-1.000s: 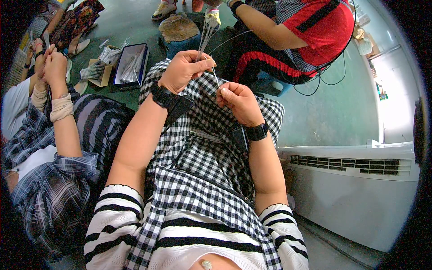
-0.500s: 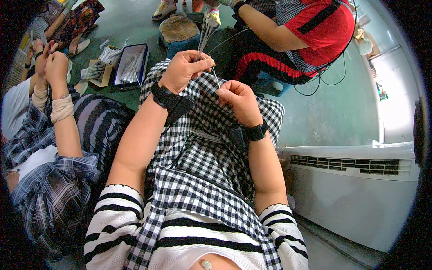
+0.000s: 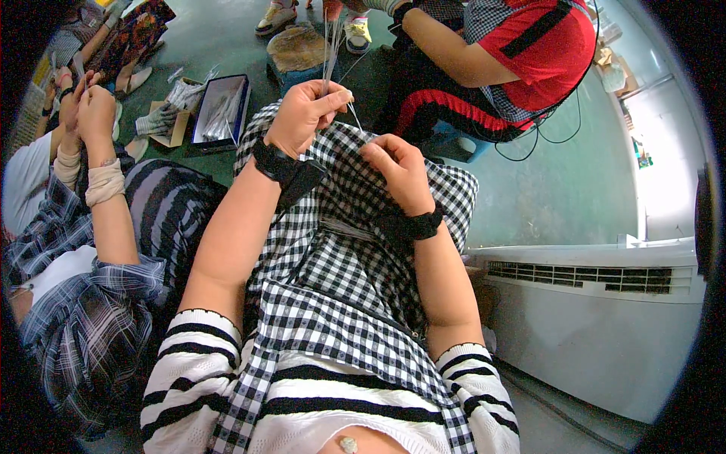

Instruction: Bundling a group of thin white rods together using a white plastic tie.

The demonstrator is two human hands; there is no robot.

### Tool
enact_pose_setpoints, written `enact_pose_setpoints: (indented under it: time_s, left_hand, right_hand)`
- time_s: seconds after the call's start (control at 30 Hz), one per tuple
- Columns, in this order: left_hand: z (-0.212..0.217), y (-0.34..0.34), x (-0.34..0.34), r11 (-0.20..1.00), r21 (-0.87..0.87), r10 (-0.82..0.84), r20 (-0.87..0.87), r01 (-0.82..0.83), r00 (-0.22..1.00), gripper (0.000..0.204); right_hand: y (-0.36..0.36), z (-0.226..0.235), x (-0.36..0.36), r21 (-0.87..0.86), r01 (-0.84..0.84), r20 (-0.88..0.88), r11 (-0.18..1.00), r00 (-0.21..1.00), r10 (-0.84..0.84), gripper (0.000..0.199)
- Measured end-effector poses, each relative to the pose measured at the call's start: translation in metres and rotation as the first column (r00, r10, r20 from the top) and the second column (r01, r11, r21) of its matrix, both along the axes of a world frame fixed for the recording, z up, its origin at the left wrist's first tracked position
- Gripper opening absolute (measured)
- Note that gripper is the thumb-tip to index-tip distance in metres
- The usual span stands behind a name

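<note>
My left hand [image 3: 302,117] is closed around a bundle of thin, whitish, wire-like strands [image 3: 330,57] that fans upward past the fingers. Its thumb presses near the lower end of the bundle. From there a few strand ends slant down toward my right hand [image 3: 402,172], whose thumb and forefinger are pinched together at their tips. What sits in that pinch is too fine to make out fully, but a thin strand runs to it. More pale strands [image 3: 349,229] lie across the checked apron [image 3: 340,272] on my lap.
Left of me a person [image 3: 106,181] works with raised hands. Ahead on the floor are an open dark box [image 3: 243,113] of pale strands, a small carton [image 3: 180,130] with a glove, and a low stool [image 3: 302,53]. Another person in red [image 3: 541,53] sits ahead right; a white appliance [image 3: 590,325] stands at right.
The bundle in my left hand has swung more upright and slightly left. A long strand that curved out to the right now shows only as a short slanting line. My right hand has shifted slightly left.
</note>
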State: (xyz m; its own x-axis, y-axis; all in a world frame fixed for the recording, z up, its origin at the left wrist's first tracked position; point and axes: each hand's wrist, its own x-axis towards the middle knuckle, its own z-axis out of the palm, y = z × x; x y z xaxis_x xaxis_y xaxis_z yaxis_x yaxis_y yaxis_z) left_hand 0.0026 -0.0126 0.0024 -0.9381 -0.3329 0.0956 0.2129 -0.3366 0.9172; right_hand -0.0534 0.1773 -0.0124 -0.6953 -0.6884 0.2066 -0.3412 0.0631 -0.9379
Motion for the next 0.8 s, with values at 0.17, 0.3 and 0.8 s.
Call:
enact_pose_setpoints:
  time_s: [0.17,0.3,0.8]
  left_hand:
    - [-0.0014,-0.0015,-0.0010,0.999,0.013,-0.036,-0.010,0.036,0.999,0.010]
    - [-0.0010,-0.0008,-0.0006,0.999,0.009,-0.032,-0.004,0.032,0.999,0.011]
    - [0.0003,0.0026,-0.0002,0.998,-0.057,0.017,-0.007,-0.018,1.000,0.013]
  right_hand:
    - [0.0029,0.0004,-0.0041,-0.049,-0.142,0.258,0.989,0.955,0.150,0.022]
    - [0.0042,-0.0003,-0.0054,-0.104,-0.161,0.327,0.981,0.927,0.186,0.019]
    - [0.0006,-0.0018,-0.0002,0.040,0.127,-0.282,0.991,0.953,-0.111,0.017]
